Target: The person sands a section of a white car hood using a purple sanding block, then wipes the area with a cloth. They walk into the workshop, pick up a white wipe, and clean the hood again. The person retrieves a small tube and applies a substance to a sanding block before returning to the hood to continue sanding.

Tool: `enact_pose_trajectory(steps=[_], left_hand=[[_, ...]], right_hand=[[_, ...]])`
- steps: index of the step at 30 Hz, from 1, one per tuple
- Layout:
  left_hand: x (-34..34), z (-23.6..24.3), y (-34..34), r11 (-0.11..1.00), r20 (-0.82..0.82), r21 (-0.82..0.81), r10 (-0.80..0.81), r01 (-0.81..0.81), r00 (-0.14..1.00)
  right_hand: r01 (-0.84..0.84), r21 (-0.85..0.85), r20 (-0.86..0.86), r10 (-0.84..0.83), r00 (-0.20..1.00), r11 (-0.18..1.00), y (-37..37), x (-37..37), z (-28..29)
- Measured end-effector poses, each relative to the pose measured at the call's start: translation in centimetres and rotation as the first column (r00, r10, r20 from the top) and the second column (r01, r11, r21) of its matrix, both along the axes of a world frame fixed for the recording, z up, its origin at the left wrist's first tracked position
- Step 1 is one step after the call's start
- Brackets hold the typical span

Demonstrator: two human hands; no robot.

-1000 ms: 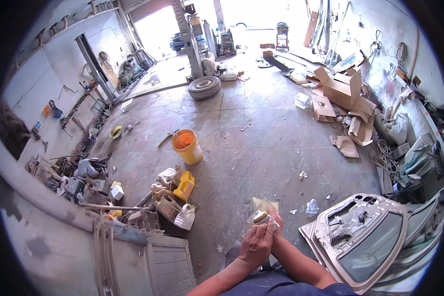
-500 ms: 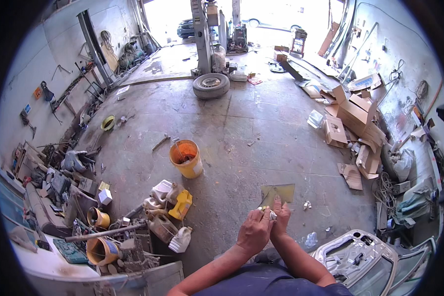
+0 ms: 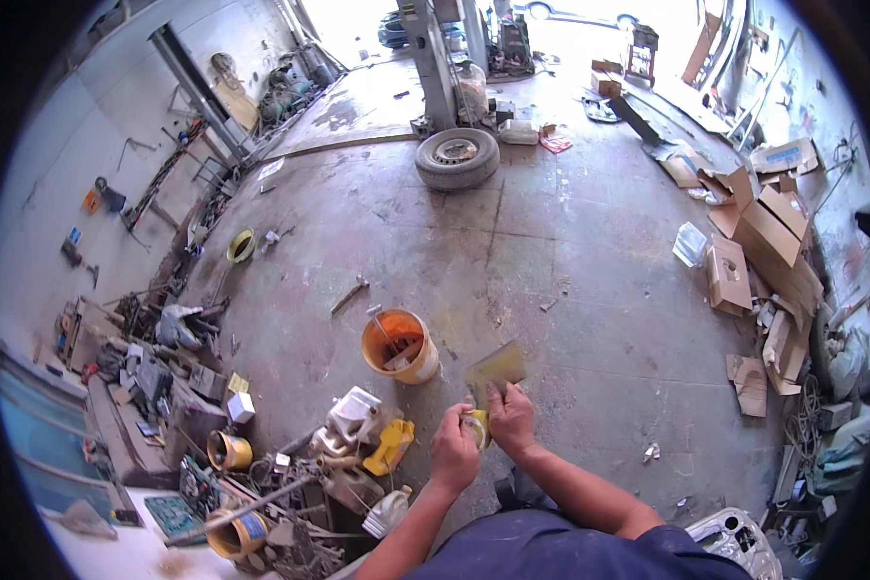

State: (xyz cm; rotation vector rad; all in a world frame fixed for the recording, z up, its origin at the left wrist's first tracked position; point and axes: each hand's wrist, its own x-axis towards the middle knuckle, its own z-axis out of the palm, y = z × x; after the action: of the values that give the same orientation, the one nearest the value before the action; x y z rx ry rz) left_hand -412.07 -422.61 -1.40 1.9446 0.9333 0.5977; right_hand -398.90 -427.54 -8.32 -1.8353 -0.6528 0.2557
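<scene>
My right hand (image 3: 511, 418) grips a thin, flat, olive-yellow plate (image 3: 499, 367) by its near corner, thumb on top. The plate is tilted, pointing forward and away from me. Close beside it, my left hand (image 3: 453, 450) is closed on a small yellow roundish piece with a whitish part (image 3: 477, 426), whose exact kind I cannot make out. This piece sits between the two hands, and my left fingers partly hide it. Just beyond my hands to the left stands an orange bucket (image 3: 425, 366) with tools in it.
Dirty jugs and a yellow container (image 3: 391, 447) crowd the floor at left, near tipped buckets (image 3: 230, 450) and scrap. A wheel (image 3: 457, 160) lies by the lift post (image 3: 431, 68). Cardboard boxes (image 3: 771, 224) pile up at right. A car door panel (image 3: 739, 541) lies at lower right.
My view has shifted to the right, and my hands now appear farther left in it. They were pressed together before; now they are slightly apart, showing more of the yellow piece.
</scene>
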Motion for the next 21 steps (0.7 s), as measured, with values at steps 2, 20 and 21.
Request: enact_pose_trajectory(steps=[2, 20, 21], left_hand=[[3.7, 0.7, 3.4, 0.996, -0.037, -0.084, 0.004, -0.007, 0.999], [25.7, -1.8, 25.2, 0.794, 0.154, -0.567, 0.363, -0.218, 0.919], [26.7, -2.5, 27.0, 0.798, 0.104, -0.557, 0.343, -0.231, 0.934]], right_hand=[[-0.015, -0.019, -0.071, 0.013, 0.997, 1.000, 3.5, 4.3, 0.4], [-0.099, -0.011, 0.235, 0.098, 0.967, 0.995, 26.1, 23.4, 3.4], [-0.105, -0.004, 0.239, 0.103, 0.966, 0.994, 27.7, 24.4, 2.9]])
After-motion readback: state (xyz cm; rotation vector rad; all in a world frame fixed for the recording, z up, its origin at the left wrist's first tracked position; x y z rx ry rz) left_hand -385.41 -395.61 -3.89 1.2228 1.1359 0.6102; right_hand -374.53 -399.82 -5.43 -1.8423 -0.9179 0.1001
